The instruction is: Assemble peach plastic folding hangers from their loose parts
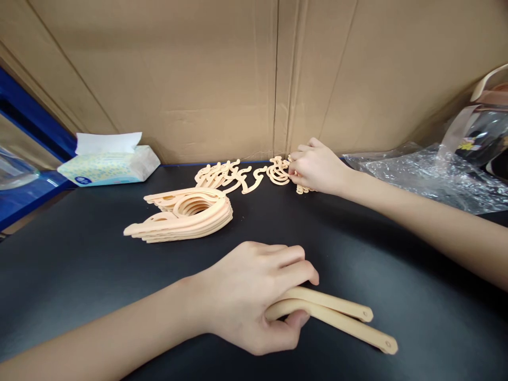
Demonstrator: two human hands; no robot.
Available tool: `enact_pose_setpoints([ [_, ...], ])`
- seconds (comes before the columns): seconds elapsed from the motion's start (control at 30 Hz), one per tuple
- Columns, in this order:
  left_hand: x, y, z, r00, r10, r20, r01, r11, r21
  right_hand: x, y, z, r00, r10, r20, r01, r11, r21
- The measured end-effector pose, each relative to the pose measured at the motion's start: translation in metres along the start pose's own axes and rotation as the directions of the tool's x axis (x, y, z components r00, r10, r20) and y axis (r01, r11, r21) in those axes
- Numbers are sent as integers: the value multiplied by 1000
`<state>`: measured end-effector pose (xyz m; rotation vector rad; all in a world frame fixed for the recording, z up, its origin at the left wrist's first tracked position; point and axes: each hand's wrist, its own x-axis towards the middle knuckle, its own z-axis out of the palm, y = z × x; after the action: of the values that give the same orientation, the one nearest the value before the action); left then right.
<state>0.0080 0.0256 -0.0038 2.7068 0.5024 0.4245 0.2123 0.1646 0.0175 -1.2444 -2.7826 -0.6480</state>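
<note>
Peach hanger arms [342, 316] clamped in left hand [254, 296]; right hand [317, 169] on hooks [277, 172], grip hidden

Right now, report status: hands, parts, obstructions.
Left hand shut on two peach hanger arms. Right hand on hook pile at back. Hanger stack lies between them.

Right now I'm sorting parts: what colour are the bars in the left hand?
Pale peach bars, head view.

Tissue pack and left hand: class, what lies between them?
A stack of peach hanger parts lies between the tissue pack and the left hand, on the table, in the head view.
</note>
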Motion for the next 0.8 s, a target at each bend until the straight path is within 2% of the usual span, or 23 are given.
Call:
enact_pose_setpoints([
  [0.2, 1, 0, -1, 997, -74, 8, 75, 994, -74, 1, -1, 3, 998, -15, -53, 14, 1000, -20],
  [0.3, 1, 1, -2, 996, -93, 7, 93, 989, -115, 2, -2, 1, 995, -3, -96, -6, 996, -87],
  [0.57, 2, 1, -2, 997, -78, 13, 79, 993, -83, -2, 2, -18, 984, 47, -170, -75, 984, -163],
  [0.67, 2, 1, -1, 998, -67, 13, 68, 995, -78, -4, 2, -30, 977, 76, -199, -104, 986, -134],
  [0.8, 2, 2, 0, 998, -67, 15, 68, 995, -73, -6, -5, -47, 958, 136, -252, -138, 990, 12],
])
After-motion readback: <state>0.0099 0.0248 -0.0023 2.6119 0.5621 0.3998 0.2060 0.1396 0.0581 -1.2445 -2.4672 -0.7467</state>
